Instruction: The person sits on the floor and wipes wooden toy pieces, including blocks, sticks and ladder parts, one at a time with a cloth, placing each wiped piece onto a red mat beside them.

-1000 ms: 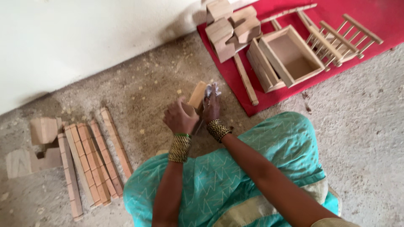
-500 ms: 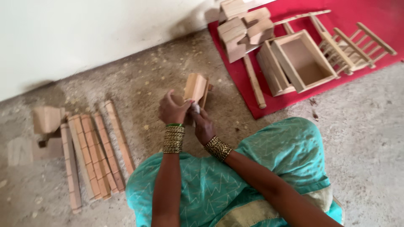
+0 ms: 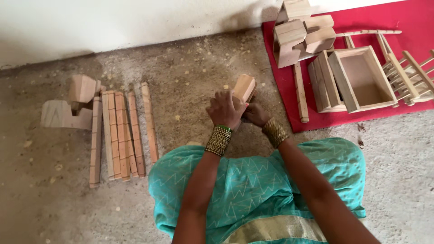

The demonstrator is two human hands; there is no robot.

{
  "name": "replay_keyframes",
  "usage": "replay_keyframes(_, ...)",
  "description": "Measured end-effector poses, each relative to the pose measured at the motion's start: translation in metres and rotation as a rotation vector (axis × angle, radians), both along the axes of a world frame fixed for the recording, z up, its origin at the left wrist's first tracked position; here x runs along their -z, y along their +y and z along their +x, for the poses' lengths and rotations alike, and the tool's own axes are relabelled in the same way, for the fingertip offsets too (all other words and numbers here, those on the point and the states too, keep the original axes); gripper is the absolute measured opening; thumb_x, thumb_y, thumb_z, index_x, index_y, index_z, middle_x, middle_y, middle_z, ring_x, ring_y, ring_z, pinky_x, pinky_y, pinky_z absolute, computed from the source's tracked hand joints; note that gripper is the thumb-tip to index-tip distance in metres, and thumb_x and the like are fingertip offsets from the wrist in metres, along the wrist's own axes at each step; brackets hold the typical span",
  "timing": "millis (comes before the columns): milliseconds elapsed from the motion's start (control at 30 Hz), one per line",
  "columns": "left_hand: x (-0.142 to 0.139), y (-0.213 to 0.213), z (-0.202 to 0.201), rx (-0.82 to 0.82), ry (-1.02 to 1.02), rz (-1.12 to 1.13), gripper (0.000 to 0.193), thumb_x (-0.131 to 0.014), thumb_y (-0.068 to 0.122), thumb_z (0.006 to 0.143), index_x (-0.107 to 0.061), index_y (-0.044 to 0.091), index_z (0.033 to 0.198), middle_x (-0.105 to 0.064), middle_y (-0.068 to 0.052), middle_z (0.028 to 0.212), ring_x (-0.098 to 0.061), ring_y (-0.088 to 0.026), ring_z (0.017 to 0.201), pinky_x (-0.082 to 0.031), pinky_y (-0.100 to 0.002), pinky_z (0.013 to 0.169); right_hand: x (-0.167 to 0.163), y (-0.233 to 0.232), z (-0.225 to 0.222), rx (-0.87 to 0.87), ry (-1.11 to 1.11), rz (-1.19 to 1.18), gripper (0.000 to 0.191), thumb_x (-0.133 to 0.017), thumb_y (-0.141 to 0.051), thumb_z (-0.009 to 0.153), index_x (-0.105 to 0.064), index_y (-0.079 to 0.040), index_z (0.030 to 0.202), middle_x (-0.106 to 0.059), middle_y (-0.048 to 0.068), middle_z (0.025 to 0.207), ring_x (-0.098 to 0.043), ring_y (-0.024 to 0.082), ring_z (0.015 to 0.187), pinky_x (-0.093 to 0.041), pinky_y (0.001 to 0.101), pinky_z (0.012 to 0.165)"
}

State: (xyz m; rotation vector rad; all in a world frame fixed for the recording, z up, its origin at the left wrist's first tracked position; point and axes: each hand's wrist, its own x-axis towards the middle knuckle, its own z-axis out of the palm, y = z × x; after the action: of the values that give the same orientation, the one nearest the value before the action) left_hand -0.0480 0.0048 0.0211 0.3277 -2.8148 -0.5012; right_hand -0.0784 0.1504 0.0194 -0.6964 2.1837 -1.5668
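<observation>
I hold a small pale wooden block (image 3: 244, 87) in front of me, just above the rough concrete floor. My left hand (image 3: 225, 109) wraps over its near side, with a beaded cuff on the wrist. Tucked under and behind the block, my right hand (image 3: 256, 114) grips its lower end; its fingers are mostly hidden by the left hand. My lap in teal cloth (image 3: 253, 185) fills the lower middle.
Several long wooden slats (image 3: 122, 133) lie side by side on the floor at left, beside shaped wooden pieces (image 3: 68, 106). A red mat (image 3: 407, 18) at upper right carries an open wooden box (image 3: 361, 79), stacked blocks (image 3: 300, 34), a dowel (image 3: 300, 92) and a slatted frame (image 3: 413, 72).
The block has stayed between both hands while my left hand closed over it and my right hand slid underneath. The view has shifted slightly.
</observation>
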Motion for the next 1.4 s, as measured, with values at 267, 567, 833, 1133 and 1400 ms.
replay_keyframes(267, -0.009, -0.047, -0.015, -0.245, -0.133, 0.161, 0.094, -0.065, 0.085, 0.077, -0.059, 0.009, 0.134, -0.061, -0.020, 0.131, -0.071, -0.037, 0.099, -0.059, -0.051, 0.072, 0.010, 0.013, 0.057, 0.506, 0.337, 0.017, 0.017, -0.050, 0.000, 0.095, -0.066, -0.002, 0.090, -0.070, 0.011, 0.075, -0.071, 0.017, 0.065, -0.057, 0.0339, 0.056)
replay_keyframes(567, 0.001, -0.047, -0.021, -0.179, 0.017, 0.189, 0.086, -0.055, 0.078, 0.089, -0.057, 0.011, 0.143, -0.064, -0.018, 0.134, -0.071, -0.034, 0.106, -0.059, -0.049, 0.079, 0.021, -0.035, 0.072, 0.169, 0.520, 0.278, 0.059, -0.062, -0.010, 0.085, -0.042, 0.010, 0.137, -0.057, 0.035, 0.120, -0.057, 0.051, 0.106, -0.049, 0.0568, 0.091)
replay_keyframes(833, -0.001, -0.023, -0.029, -0.132, 0.146, 0.272, 0.060, -0.062, 0.060, 0.093, -0.062, 0.008, 0.124, -0.073, -0.011, 0.116, -0.074, -0.028, 0.095, -0.061, -0.045, 0.073, 0.039, -0.047, 0.055, 0.170, 0.573, 0.440, 0.052, -0.048, -0.006, 0.100, -0.038, 0.005, 0.150, -0.038, 0.036, 0.151, -0.047, 0.056, 0.128, -0.047, 0.0605, 0.103)
replay_keyframes(1133, 0.012, -0.001, -0.024, -0.081, 0.136, 0.276, 0.053, -0.057, 0.056, 0.098, -0.066, 0.006, 0.114, -0.075, -0.011, 0.104, -0.074, -0.030, 0.086, -0.060, -0.046, 0.070, 0.018, -0.046, 0.051, 0.104, 0.605, 0.509, 0.056, -0.047, -0.023, 0.104, -0.033, -0.003, 0.154, -0.034, 0.024, 0.161, -0.033, 0.043, 0.151, -0.026, 0.0508, 0.127)
replay_keyframes(1400, 0.000, -0.005, -0.008, -0.068, 0.057, 0.337, 0.047, -0.055, 0.053, 0.100, -0.066, 0.008, 0.111, -0.074, -0.011, 0.104, -0.072, -0.030, 0.087, -0.058, -0.046, 0.069, 0.017, -0.062, 0.043, 0.168, 0.603, 0.386, 0.071, -0.048, -0.030, 0.105, -0.019, 0.004, 0.160, -0.023, 0.027, 0.165, -0.020, 0.042, 0.153, -0.018, 0.0492, 0.126)
